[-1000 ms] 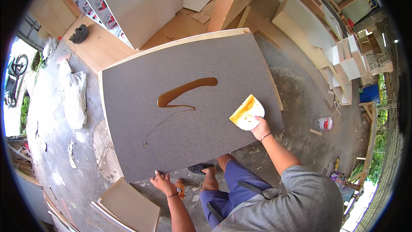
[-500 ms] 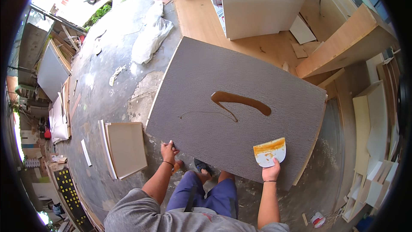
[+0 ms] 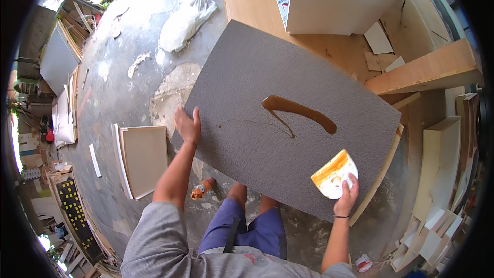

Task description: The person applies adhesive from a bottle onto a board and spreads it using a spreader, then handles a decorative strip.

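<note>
The camera sits on the person's head and looks down over the gray shirt (image 3: 154, 237) and purple-blue shorts (image 3: 267, 234). It is near enough that the gray board (image 3: 257, 72) fills the middle. Its very wide eye also sees far across the concrete floor (image 3: 118, 108) and bends straight edges near the rim.

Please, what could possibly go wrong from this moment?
The brown liquid lies uncontained on the grey panel, so it might run if the panel tilts. The white scraper in the right hand has an orange-smeared edge, which could stain whatever it brushes.
</note>
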`<state>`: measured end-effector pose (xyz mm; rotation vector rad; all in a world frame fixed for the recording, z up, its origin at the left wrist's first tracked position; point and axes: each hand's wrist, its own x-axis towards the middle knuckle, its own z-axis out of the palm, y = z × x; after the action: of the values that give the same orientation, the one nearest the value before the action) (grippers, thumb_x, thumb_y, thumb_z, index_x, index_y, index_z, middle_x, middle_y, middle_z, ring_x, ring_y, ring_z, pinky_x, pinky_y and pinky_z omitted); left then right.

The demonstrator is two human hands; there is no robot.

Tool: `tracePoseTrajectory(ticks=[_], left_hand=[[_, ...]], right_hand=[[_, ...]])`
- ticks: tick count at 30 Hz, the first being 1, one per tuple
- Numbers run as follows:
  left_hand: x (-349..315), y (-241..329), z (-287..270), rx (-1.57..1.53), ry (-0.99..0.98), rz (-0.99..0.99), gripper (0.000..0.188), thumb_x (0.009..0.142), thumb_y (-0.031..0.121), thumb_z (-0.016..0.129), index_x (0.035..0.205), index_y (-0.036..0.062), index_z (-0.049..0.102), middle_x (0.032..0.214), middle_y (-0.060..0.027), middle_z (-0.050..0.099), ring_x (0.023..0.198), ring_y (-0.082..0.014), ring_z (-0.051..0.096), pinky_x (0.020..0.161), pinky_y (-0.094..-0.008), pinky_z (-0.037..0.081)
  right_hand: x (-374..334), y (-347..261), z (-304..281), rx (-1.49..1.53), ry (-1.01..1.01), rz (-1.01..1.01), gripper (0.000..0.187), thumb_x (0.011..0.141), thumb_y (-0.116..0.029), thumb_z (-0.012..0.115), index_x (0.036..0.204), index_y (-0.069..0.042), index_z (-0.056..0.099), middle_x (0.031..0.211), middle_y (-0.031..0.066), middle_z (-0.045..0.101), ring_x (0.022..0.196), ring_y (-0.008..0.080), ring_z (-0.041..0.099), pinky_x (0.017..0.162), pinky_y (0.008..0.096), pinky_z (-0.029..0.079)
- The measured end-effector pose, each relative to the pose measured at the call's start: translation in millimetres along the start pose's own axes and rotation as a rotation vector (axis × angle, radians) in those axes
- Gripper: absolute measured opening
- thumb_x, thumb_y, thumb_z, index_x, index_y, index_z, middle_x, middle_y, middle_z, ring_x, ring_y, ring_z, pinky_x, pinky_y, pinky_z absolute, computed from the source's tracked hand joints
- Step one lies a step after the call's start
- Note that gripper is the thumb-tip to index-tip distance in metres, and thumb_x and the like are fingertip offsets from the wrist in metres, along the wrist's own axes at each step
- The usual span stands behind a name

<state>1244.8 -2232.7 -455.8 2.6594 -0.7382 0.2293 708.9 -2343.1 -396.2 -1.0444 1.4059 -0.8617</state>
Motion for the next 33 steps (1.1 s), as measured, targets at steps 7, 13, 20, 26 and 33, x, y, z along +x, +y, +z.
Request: tracePoseTrajectory(ticks=[7, 13, 20, 26, 33], left_hand=[[26, 18, 39, 0.037, -0.077, -0.140, 0.054, 0.085, 0.052, 0.050, 0.114, 0.0071, 0.054, 0.114, -0.0100, 0.056, 0.109, -0.0277, 0.050, 0.092, -0.0425, 0.035], [31, 19, 36, 0.045, -0.097, -0.157, 0.052, 0.084, 0.052, 0.051, 0.114, 0.0084, 0.053, 0.114, -0.0086, 0.055, 0.110, -0.0262, 0.049, 0.091, -0.0425, 0.034], [29, 20, 37, 0.043, -0.141, -0.161, 0.054, 0.084, 0.051, 0.051, 0.117, 0.0075, 0.050, 0.115, -0.0091, 0.054, 0.112, -0.0257, 0.048, 0.093, -0.0419, 0.031], [31, 28, 26, 0.071, -0.220, -0.199, 0.058, 0.085, 0.051, 0.049, 0.120, 0.0046, 0.049, 0.117, -0.0113, 0.055, 0.112, -0.0268, 0.047, 0.094, -0.0415, 0.030], [31, 23, 33, 0.054, -0.233, -0.191, 0.054, 0.084, 0.050, 0.052, 0.117, 0.0078, 0.049, 0.113, -0.0076, 0.054, 0.110, -0.0240, 0.046, 0.092, -0.0410, 0.030]], right_hand=[[36, -138, 84, -1.010, -0.580, -0.179, 0.066, 0.069, -0.007, 0.064, 0.131, -0.003, 0.041, 0.125, 0.0242, 0.048, 0.115, 0.0402, 0.048, 0.095, 0.0422, 0.039], [82, -187, 159, -1.402, -0.678, -0.939, 0.024, 0.066, -0.003, 0.063, 0.089, -0.003, 0.066, 0.117, 0.0167, 0.054, 0.116, 0.0346, 0.048, 0.096, 0.0427, 0.038], [146, -150, 201, -1.567, -1.214, -0.886, 0.007, 0.071, -0.002, 0.057, 0.075, -0.007, 0.058, 0.087, 0.0078, 0.054, 0.090, 0.0241, 0.053, 0.085, 0.0386, 0.042], [154, -131, 230, -1.507, -1.131, -1.117, 0.008, 0.072, -0.006, 0.056, 0.077, -0.010, 0.051, 0.075, 0.0043, 0.046, 0.073, 0.0201, 0.047, 0.065, 0.0326, 0.040], [176, -131, 264, -1.435, -1.184, -1.271, 0.007, 0.074, -0.011, 0.056, 0.074, -0.011, 0.049, 0.073, 0.0035, 0.044, 0.070, 0.0181, 0.046, 0.060, 0.0305, 0.037]])
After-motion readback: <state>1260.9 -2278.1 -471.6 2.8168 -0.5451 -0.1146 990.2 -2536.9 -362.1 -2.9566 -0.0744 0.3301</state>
